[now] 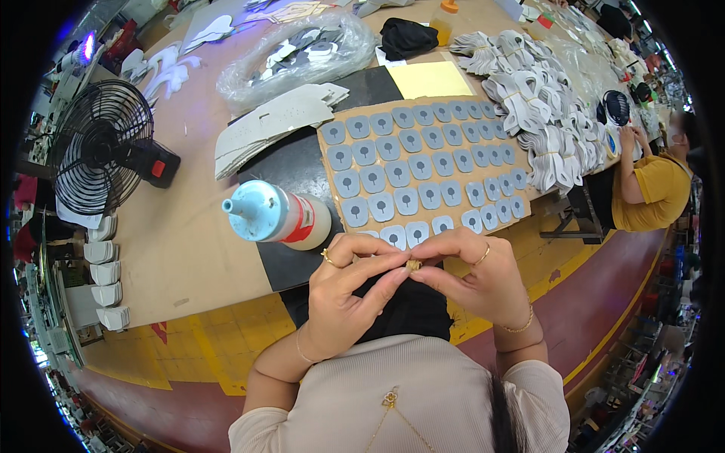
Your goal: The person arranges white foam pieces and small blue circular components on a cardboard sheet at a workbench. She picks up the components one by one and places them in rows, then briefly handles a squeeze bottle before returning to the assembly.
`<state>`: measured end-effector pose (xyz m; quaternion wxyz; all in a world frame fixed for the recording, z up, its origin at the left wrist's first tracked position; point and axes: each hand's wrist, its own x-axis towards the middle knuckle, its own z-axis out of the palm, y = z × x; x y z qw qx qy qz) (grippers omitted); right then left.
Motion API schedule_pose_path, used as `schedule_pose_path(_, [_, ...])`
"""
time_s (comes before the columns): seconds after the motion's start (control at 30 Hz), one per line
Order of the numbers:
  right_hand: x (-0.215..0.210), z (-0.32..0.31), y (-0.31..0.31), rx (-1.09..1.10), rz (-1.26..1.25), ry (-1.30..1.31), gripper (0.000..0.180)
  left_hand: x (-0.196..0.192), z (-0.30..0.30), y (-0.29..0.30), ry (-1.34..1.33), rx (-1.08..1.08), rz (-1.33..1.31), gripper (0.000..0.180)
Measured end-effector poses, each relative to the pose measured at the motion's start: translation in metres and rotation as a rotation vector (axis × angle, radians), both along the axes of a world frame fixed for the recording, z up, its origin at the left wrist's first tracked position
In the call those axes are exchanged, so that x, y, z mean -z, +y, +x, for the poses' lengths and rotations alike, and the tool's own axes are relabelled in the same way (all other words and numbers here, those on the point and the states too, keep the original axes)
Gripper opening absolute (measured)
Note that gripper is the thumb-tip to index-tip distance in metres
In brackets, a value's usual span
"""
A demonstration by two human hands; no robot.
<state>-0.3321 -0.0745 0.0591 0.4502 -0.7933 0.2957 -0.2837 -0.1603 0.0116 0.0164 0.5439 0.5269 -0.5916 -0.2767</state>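
Observation:
My left hand (343,291) and my right hand (483,279) meet in front of my chest, thumbs and fingertips pinched together. Between them is a small yellowish-tan lump (413,265), too small to name surely. Just beyond my hands lies a cardboard sheet (336,181) covered with rows of rounded grey patches (397,173), each with a dark tree-like mark. My fingers hide part of its nearest row. Left of the sheet stands a squeeze bottle (302,219) with a light blue cap and a red label.
A black fan (102,147) stands on the left. Grey cut pieces (276,124) and a plastic bag of scraps (302,57) lie farther back. Bundled grey parts (529,106) are piled at right. A co-worker in a yellow shirt (653,192) sits beyond. White pieces (109,272) line the left edge.

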Motion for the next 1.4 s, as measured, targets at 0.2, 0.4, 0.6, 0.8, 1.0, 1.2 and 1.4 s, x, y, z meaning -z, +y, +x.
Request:
schedule_pose_path(0.2, [0.000,0.005,-0.002,-0.017,-0.046,-0.056,0.025,0.005,0.000,-0.003,0.671,0.113,0.190,0.017])
schedule_pose_path(0.4, [0.008,0.004,-0.009,-0.026,-0.240,-0.123,0.025,0.006,0.005,-0.005,1.209,0.282,0.331,0.019])
schedule_pose_path(0.6, [0.011,0.003,-0.006,0.001,-0.286,-0.063,0.021,0.006,0.002,-0.003,0.921,0.197,0.187,0.015])
schedule_pose_path(0.8, [0.010,0.002,-0.009,-0.030,-0.401,-0.023,0.020,0.010,0.005,-0.001,0.705,0.162,0.115,0.016])
schedule_pose_path(1.0, [0.014,0.005,-0.008,-0.022,-0.382,-0.059,0.020,0.008,0.008,0.002,0.558,0.146,0.183,0.020])
schedule_pose_path(1.2, [0.015,0.006,-0.009,0.001,-0.283,-0.190,0.017,0.003,0.008,0.004,0.630,0.172,0.102,0.022])
schedule_pose_path(1.4, [0.018,-0.005,-0.015,0.001,-0.165,-0.319,0.017,0.005,0.007,0.003,0.805,0.206,0.091,0.019])
